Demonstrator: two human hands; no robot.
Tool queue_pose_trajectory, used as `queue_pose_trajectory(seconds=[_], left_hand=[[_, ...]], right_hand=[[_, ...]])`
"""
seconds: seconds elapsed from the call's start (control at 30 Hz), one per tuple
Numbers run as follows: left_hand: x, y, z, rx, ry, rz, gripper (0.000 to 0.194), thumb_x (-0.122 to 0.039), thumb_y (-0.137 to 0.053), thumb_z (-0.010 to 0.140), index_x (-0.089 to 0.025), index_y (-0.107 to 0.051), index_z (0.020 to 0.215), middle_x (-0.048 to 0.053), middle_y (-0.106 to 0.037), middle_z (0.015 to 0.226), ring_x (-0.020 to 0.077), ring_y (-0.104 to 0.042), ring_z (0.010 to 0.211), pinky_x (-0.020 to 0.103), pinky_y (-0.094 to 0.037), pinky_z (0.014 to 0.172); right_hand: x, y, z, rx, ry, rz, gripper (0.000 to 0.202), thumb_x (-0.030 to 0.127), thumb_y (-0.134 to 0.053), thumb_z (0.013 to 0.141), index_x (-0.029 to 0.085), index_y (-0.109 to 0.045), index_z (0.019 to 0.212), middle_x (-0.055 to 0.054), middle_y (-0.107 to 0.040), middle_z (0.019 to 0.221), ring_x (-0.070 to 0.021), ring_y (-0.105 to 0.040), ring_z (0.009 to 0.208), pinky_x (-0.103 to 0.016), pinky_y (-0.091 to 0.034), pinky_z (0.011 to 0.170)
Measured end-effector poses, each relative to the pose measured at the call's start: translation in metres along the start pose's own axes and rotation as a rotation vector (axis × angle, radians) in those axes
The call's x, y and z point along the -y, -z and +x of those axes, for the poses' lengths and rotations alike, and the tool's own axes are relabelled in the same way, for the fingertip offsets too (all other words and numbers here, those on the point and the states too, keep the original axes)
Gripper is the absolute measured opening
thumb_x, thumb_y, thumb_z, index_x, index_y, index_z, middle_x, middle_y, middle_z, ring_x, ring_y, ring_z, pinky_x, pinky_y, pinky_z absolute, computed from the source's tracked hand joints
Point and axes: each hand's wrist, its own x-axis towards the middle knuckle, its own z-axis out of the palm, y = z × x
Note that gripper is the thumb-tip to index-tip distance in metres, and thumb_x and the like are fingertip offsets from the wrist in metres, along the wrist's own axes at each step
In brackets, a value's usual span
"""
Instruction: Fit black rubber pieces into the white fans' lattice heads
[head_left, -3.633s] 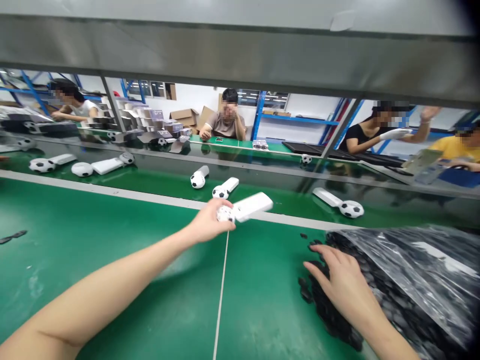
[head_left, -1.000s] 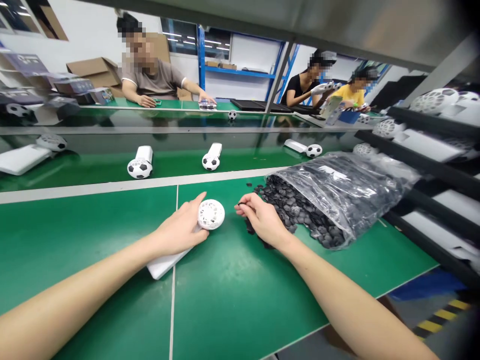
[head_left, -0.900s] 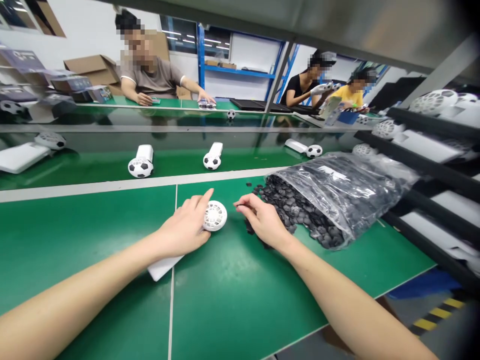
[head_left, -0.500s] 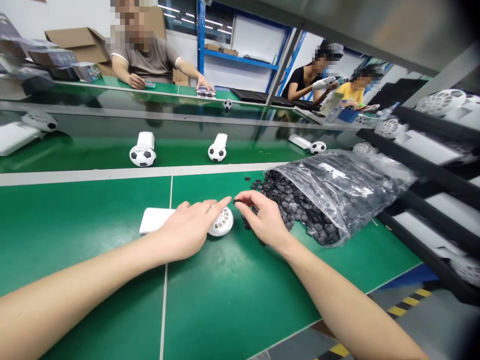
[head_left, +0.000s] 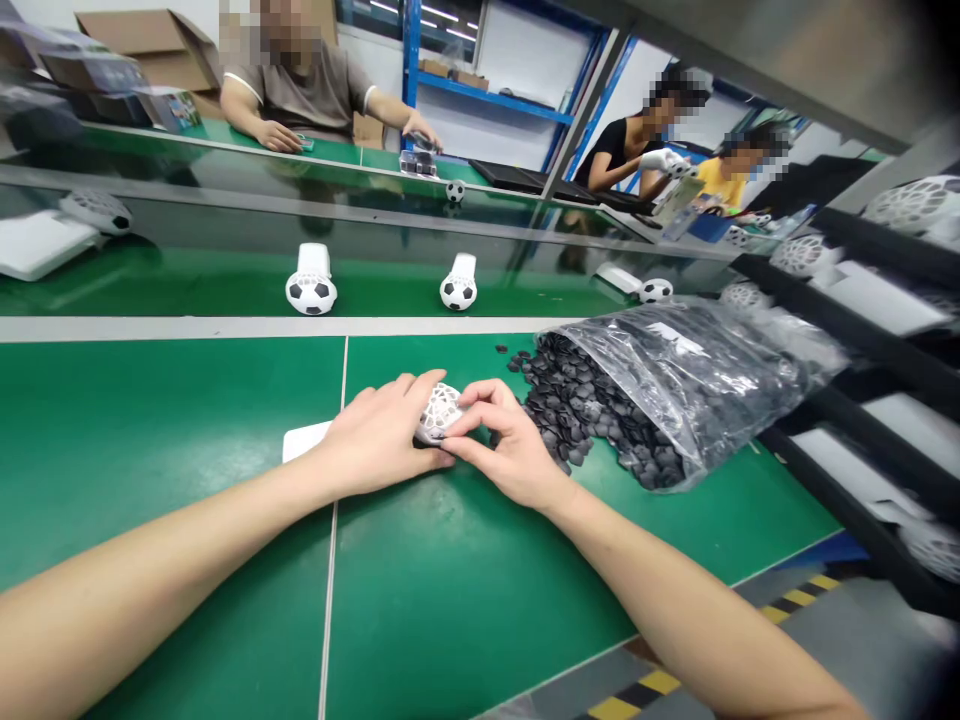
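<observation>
Green tabletop [head_left: 450, 600] beneath the white device [head_left: 440, 408]; blue shelf [head_left: 502, 100] behind, apparently holding cartons [head_left: 466, 77].

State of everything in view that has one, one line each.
Held unit: visible lattice mostly unfilled
Left hand: gripping held unit
Right hand: fingertips against held unit, pinch unclear
Plastic bag: mouth open
Black pieces: loose, spilling from bag
Cardboard box: flaps open
Patched units: black panels showing
</observation>
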Motion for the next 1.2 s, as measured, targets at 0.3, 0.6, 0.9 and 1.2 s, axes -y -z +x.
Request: queue_pose_trajectory(seconds=[0.3, 0.6, 0.9, 1.2], left_hand=[[0.002, 0.009, 0.003, -0.001, -0.020, -0.086, 0.061, -0.059, -0.057, 0.062, -0.032, -0.045, 0.114, -0.001, -0.060, 0.107, 0.0234, -0.058, 0.090, 0.030, -0.043, 0.065], [0.001, 0.010, 0.005, -0.024, 0.012, -0.148, 0.052, -0.050, -0.060, 0.061, -0.034, -0.048, 0.109, -0.004, -0.061, 0.100, 0.0208, -0.059, 0.086, 0.027, -0.041, 0.060], [0.001, 0.007, 0.004, -0.048, 0.002, -0.107, 0.052, -0.053, -0.059, 0.064, -0.035, -0.047, 0.111, -0.004, -0.061, 0.103, 0.0224, -0.058, 0.091, 0.028, -0.043, 0.064], [-0.001, 0.000, 0.003, -0.107, 0.004, -0.025, 0.059, -0.054, -0.057, 0.066, -0.031, -0.045, 0.119, -0.002, -0.059, 0.116, 0.0244, -0.057, 0.100, 0.033, -0.044, 0.078]], right_hand=[[-0.004, -0.012, -0.001, -0.070, -0.090, -0.001, 0.025, 0.022, -0.069, 0.067, 0.020, -0.052, 0.085, -0.007, -0.041, 0.119, -0.0210, -0.041, 0.115, -0.035, -0.039, 0.094], [0.002, -0.013, 0.000, 0.014, -0.182, 0.046, 0.044, 0.022, -0.060, 0.072, 0.020, -0.041, 0.112, -0.007, -0.053, 0.113, -0.0194, -0.053, 0.099, -0.033, -0.046, 0.079], [0.000, -0.016, 0.002, -0.041, -0.249, 0.044, 0.043, 0.026, -0.064, 0.068, 0.020, -0.043, 0.105, -0.005, -0.055, 0.106, -0.0184, -0.054, 0.094, -0.033, -0.046, 0.077], [-0.003, -0.014, 0.002, -0.068, -0.251, 0.034, 0.043, 0.029, -0.066, 0.066, 0.020, -0.044, 0.102, -0.005, -0.056, 0.105, -0.0190, -0.054, 0.097, -0.031, -0.047, 0.074]])
